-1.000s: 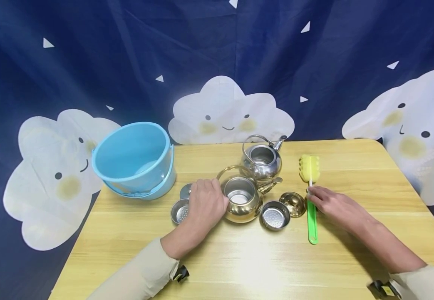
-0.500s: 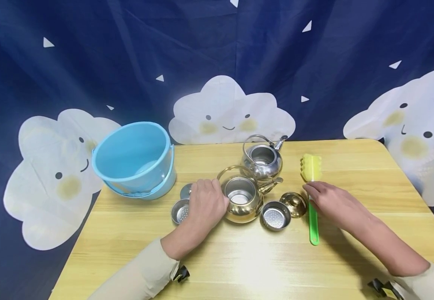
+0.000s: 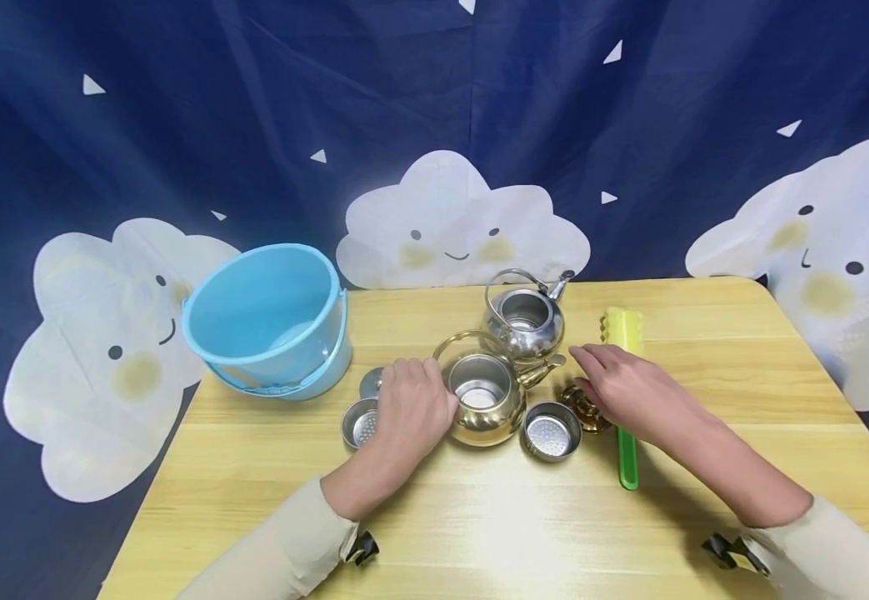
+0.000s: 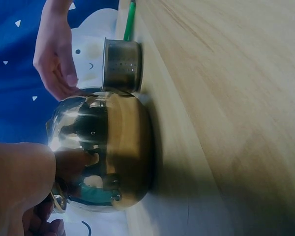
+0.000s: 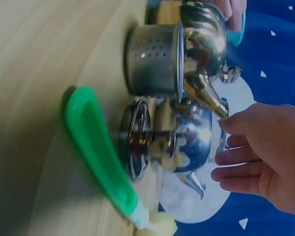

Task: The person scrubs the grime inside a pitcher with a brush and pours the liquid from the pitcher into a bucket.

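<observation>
My left hand (image 3: 415, 404) grips the left side of the gold teapot (image 3: 488, 423), where its handle joins; in the left wrist view the thumb lies against the shiny body (image 4: 96, 142). The teapot stands upright and lidless, spout to the right. Over the gold lid (image 3: 587, 415) hovers my right hand (image 3: 640, 396), fingers loose with nothing between them. In the right wrist view this hand (image 5: 265, 157) is level with the gold spout (image 5: 206, 96). A green-handled sponge brush (image 3: 627, 462) lies partly hidden beneath it. A perforated strainer (image 3: 551, 432) sits between teapot and lid.
Behind the gold teapot stands a silver teapot (image 3: 535, 335), also lidless. Left of my left hand are a second strainer (image 3: 359, 423) and a silver lid (image 3: 370, 382), both partly covered. A blue bucket (image 3: 314, 360) stands at the back left, before a cloud-patterned curtain (image 3: 419, 75).
My right hand has let go of the brush, lifted and moved left over the gold lid. The brush lies almost where it was. My left hand stays on the gold teapot.
</observation>
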